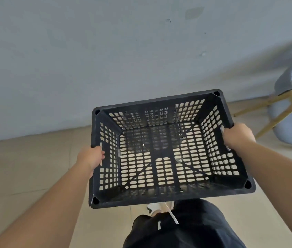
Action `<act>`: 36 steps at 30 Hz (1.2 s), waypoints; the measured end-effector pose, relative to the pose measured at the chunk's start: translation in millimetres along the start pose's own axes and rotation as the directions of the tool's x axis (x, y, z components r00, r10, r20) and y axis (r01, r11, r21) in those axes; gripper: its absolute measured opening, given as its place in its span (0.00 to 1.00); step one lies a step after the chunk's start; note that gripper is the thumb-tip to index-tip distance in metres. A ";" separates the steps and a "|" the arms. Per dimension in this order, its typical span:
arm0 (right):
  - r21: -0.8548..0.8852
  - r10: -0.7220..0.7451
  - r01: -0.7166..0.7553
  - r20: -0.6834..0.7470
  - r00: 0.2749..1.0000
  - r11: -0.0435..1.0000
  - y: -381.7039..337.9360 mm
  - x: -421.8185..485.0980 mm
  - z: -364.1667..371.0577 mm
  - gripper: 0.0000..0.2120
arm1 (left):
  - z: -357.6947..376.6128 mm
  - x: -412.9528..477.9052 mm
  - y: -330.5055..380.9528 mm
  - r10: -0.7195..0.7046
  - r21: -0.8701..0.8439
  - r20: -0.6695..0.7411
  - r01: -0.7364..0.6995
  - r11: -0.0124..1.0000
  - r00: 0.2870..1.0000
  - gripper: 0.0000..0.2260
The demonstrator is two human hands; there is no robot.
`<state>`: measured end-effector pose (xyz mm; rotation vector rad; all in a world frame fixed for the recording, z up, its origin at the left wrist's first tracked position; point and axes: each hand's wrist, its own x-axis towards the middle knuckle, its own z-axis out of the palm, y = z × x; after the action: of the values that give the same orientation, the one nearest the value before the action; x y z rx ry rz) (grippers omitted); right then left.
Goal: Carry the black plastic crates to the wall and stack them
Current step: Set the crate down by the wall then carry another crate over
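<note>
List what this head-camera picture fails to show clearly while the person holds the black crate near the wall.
1. Head view: other crates or a stack, none inside the frame.
2. Fingertips of the left hand and right hand, tucked into the handle slots of the crate.
3. Chair, blurred and cut off by the right edge.
4. Shoe, mostly hidden under the crate's near rim.
</note>
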<state>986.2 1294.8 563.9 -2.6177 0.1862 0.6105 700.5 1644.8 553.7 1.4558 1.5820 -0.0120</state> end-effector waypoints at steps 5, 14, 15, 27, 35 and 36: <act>0.024 0.011 -0.011 0.012 1.000 1.000 -50.4 59.8 15.1 0.14 | 15.5 57.6 50.6 -0.032 0.017 0.013 0.032 0.999 0.999 0.12; 0.008 -0.018 0.017 0.074 0.997 1.000 -122.1 177.4 52.9 0.15 | 60.2 147.7 117.9 -0.101 0.001 -0.004 0.101 0.995 0.995 0.15; 0.003 -0.020 0.020 0.071 0.997 1.000 -127.9 188.6 58.9 0.15 | 65.4 158.5 120.5 -0.106 0.001 -0.012 0.106 0.994 0.994 0.15; -0.031 0.041 -0.039 0.060 0.997 0.999 -152.8 304.4 169.8 0.14 | 140.2 309.9 118.5 -0.090 -0.005 -0.023 0.090 0.996 0.996 0.13; -0.061 0.057 -0.054 0.047 0.997 0.997 -152.4 342.5 230.1 0.14 | 174.5 377.2 99.7 -0.093 -0.004 -0.005 0.093 0.996 0.996 0.14; -0.068 0.056 -0.052 0.047 0.997 0.996 -151.8 346.6 235.9 0.14 | 178.3 384.2 98.3 -0.090 -0.005 -0.005 0.090 0.996 0.996 0.13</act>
<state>1238.3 1526.1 278.0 -2.6667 0.2258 0.7100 947.8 1865.5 272.4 1.3806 1.6502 -0.0567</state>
